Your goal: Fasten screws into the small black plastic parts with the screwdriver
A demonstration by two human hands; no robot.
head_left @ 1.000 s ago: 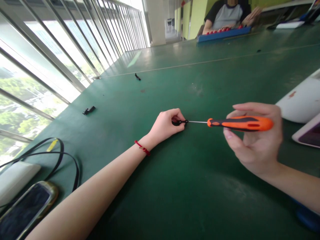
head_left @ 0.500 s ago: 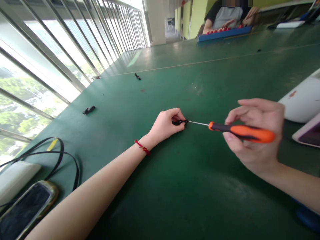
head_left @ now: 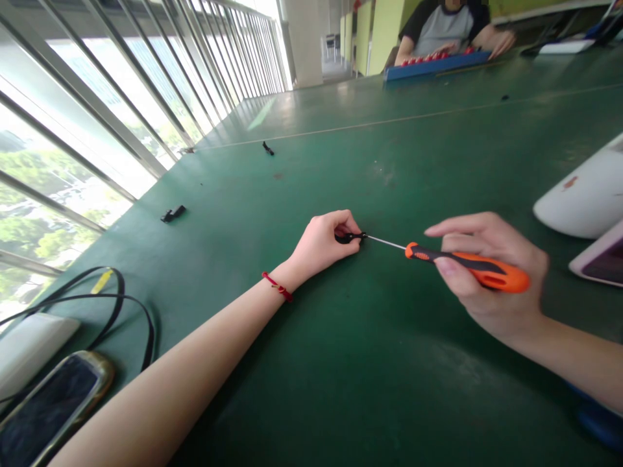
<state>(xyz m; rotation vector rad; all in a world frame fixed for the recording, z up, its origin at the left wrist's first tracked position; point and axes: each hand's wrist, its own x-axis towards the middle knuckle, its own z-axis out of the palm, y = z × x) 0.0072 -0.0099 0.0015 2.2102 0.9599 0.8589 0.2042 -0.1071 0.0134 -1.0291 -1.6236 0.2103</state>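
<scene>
Near the middle of the green table, my left hand (head_left: 325, 245) pinches a small black part (head_left: 346, 238) between thumb and fingers. The tip of a screwdriver (head_left: 491, 271) meets the right end of that part; the shaft is thin and metal, the handle orange and black. My right hand (head_left: 501, 279) holds the handle between thumb and fingers, with the index finger stretched out above it. My left fingers partly hide the black part.
Small black pieces (head_left: 173, 214) (head_left: 268, 149) lie on the table (head_left: 311, 363). A phone (head_left: 53, 405), white box (head_left: 34, 347) and black cable (head_left: 150, 331) are at left, a white object (head_left: 584, 194) at right. Across sits a person (head_left: 442, 29) behind a blue tray (head_left: 438, 65).
The screwdriver handle has turned and tilted slightly lower. My right hand's fingers have shifted around it. My left hand has stayed put. The person's hand across the table has moved down to the right.
</scene>
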